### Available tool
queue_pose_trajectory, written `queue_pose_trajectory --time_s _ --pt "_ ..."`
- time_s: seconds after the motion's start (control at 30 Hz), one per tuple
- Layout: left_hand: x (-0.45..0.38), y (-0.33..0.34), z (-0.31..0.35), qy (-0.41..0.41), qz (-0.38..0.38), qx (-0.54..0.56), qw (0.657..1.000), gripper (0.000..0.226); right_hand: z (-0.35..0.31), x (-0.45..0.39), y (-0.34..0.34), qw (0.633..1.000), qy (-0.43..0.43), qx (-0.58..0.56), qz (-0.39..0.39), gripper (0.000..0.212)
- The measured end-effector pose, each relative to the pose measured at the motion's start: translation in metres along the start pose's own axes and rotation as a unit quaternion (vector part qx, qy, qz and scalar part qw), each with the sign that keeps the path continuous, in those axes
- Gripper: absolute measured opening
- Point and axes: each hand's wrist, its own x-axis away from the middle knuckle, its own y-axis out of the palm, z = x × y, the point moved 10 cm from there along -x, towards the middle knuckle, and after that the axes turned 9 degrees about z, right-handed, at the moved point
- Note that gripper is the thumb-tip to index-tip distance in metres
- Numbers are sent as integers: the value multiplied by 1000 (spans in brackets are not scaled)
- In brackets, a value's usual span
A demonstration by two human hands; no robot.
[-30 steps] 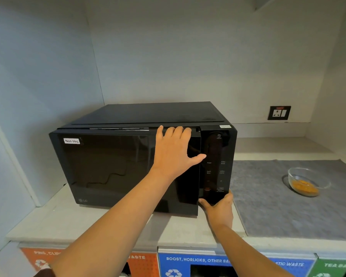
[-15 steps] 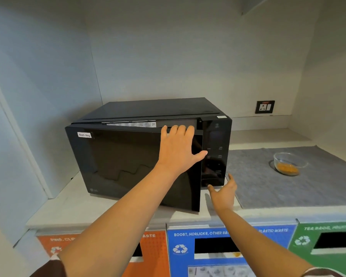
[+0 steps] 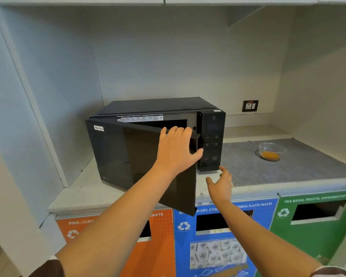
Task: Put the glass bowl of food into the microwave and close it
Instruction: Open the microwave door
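The small clear glass bowl (image 3: 272, 150) with orange-yellow food in the bottom sits on the grey mat (image 3: 300, 166), well off to the right of the black microwave (image 3: 158, 136) and not touched by anything; the microwave itself stands on the pale counter (image 3: 84, 188), its dark glass door (image 3: 140, 162) swung partly out on the left hinge, so a strip of the cavity and a white label strip show above it. The left hand (image 3: 177, 149) is clamped on the door's free top corner — fingers curled over the top edge, thumb pressed on the right side edge; the right hand (image 3: 220, 183) hangs loose and spread just below the control panel (image 3: 211, 142), holding nothing. Behind the microwave to the right there's a black wall socket (image 3: 250, 105); below the counter — orange, blue and green recycling bins (image 3: 224, 236).
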Motion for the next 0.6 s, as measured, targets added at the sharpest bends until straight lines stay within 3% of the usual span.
queue_pose_trajectory --time_s 0.3,0.47,0.6 --pt "33 -59 -4 -99 -23 2 995 52 -35 42 -21 998 -39 -11 -38 58" --pt "57 -81 -9 -129 -26 -72 989 56 -37 72 -41 996 -60 -16 -61 59" --pt "78 -91 -23 -146 -72 -167 972 40 -34 96 -53 995 -58 -14 -74 59"
